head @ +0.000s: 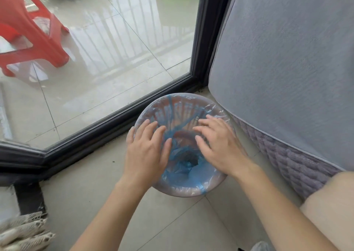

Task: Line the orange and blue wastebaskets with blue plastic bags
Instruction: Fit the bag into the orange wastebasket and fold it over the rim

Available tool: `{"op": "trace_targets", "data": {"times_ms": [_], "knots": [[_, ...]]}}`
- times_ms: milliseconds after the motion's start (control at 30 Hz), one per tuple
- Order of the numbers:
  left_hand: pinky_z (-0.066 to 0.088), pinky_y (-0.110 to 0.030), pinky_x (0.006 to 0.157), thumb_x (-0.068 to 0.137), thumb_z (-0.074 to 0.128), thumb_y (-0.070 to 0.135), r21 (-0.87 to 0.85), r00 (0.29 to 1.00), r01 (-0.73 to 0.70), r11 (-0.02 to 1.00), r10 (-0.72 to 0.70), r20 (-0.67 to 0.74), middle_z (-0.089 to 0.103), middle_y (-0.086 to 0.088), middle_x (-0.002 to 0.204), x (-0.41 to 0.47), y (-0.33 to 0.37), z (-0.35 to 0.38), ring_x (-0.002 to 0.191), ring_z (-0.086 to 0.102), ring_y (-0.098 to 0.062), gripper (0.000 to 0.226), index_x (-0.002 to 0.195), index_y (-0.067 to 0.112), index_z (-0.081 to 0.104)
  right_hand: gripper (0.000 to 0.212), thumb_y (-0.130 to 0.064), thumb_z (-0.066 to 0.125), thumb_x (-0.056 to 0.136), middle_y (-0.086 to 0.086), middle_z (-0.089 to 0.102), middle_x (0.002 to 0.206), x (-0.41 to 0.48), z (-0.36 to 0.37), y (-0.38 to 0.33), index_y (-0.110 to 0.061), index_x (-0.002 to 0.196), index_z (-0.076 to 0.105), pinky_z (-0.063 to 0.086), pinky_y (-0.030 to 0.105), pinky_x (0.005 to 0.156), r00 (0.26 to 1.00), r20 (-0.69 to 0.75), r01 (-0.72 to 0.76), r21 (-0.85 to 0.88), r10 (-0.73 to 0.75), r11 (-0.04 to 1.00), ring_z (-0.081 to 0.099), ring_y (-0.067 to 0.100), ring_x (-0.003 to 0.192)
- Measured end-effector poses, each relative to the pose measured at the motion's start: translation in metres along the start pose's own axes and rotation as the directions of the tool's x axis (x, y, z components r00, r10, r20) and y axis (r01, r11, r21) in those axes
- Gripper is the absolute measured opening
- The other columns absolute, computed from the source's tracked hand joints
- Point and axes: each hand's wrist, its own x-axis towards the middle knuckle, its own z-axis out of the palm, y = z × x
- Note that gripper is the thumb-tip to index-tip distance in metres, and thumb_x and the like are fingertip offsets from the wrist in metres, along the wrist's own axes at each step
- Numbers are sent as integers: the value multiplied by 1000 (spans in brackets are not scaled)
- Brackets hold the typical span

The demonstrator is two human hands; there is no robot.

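Basket: the orange wastebasket (pixel 183 190) stands on the floor (pixel 107 193) in the middle of the frame, in the corner between the glass door (pixel 115 49) and the grey bed (pixel 287 59).
Bag: a blue plastic bag (pixel 183 166) is inside it. Its edge is folded over the rim all the way round, as far as I can see. The middle of the bag is bunched and wrinkly.
Left hand: the left hand (pixel 147 151) lies flat over the left side of the basket's mouth. Its fingers (pixel 153 131) are spread wide and hold nothing. They look like they are pressing the bag.
Right hand: the right hand (pixel 220 145) lies flat over the right side. Its fingers (pixel 203 128) are spread too and hold nothing.
Done: I think this basket is almost lined.
Left to do: the bag may need a push down to the bottom. The blue wastebasket is not in the picture, so I cannot tell if it has a bag.
Other things: a red stool (pixel 28 30) stands behind the glass at the upper left.
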Motion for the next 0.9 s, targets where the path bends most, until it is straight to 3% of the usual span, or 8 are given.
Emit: {"op": "trace_targets", "data": {"times_ms": [100, 200, 333, 467, 567, 700, 800, 900], "knots": [[22, -50, 117, 92, 47, 47, -51, 982, 186, 981, -186, 7, 32, -16, 155, -28, 0, 14, 147, 22, -30, 65, 144, 8, 42, 67, -37, 47, 96, 12, 14, 163, -17, 15, 9, -13, 155, 26, 7, 43, 123, 959, -119, -257, 23, 258, 966, 2, 24, 152], [18, -44, 120, 92, 47, 46, -133, 972, 229, 964, -235, -29, 24, -14, 159, -25, -4, 25, 150, 14, -26, 71, 148, 5, 34, 75, -40, 40, 96, 10, 7, 165, -15, 23, 9, -8, 157, 10, 4, 34, 124, 911, -144, -367, 147, 387, 919, 2, 17, 152], [17, -39, 121, 91, 47, 39, -253, 961, 242, 937, -267, -70, 31, -16, 156, -3, -14, 27, 148, 21, -28, 66, 145, 2, 39, 70, -32, 48, 96, 8, 18, 163, 2, 27, 9, -9, 156, 19, 11, 32, 122, 881, -209, -393, 177, 425, 902, 14, 17, 151], [17, -35, 120, 88, 55, 31, -261, 964, 240, 935, -261, -46, 32, -15, 155, 4, -20, 27, 147, 22, -28, 61, 141, 3, 45, 64, -28, 51, 95, 6, 23, 162, 7, 29, 9, -13, 154, 29, 14, 31, 120, 867, -212, -418, 181, 451, 890, 18, 17, 150], [19, -38, 120, 93, 49, 35, -256, 969, 222, 941, -243, -52, 32, -15, 155, 2, -19, 20, 147, 23, -28, 58, 141, 3, 45, 54, -28, 44, 99, 9, 27, 160, 4, 25, 7, -12, 150, 37, 20, 37, 121, 858, -266, -372, 269, 440, 889, 22, 20, 148], [29, -42, 116, 97, 45, 29, -253, 937, 268, 929, -313, -155, 44, -19, 147, -14, -10, -1, 139, 37, -32, 49, 137, 1, 50, 53, -35, 33, 102, 14, 35, 156, -18, 14, 2, -10, 146, 43, 25, 39, 119, 842, -329, -362, 245, 428, 899, 30, 24, 145], [34, -37, 112, 96, 47, 30, -292, 919, 357, 887, -390, -62, 50, -15, 141, -42, 5, -22, 132, 44, -27, 47, 134, 3, 52, 52, -34, 38, 100, 15, 37, 154, -48, 4, -11, -8, 145, 45, 25, 34, 116, 850, -277, -400, 214, 448, 891, 34, 24, 142], [39, -38, 107, 95, 48, 30, -297, 904, 422, 857, -424, 63, 57, -11, 132, -73, 27, -50, 125, 50, -25, 43, 129, 4, 56, 57, -42, 37, 99, 12, 37, 154, -81, -14, -37, -10, 145, 43, 27, 32, 115, 882, -116, -430, 198, 457, 881, 34, 22, 141]]}}
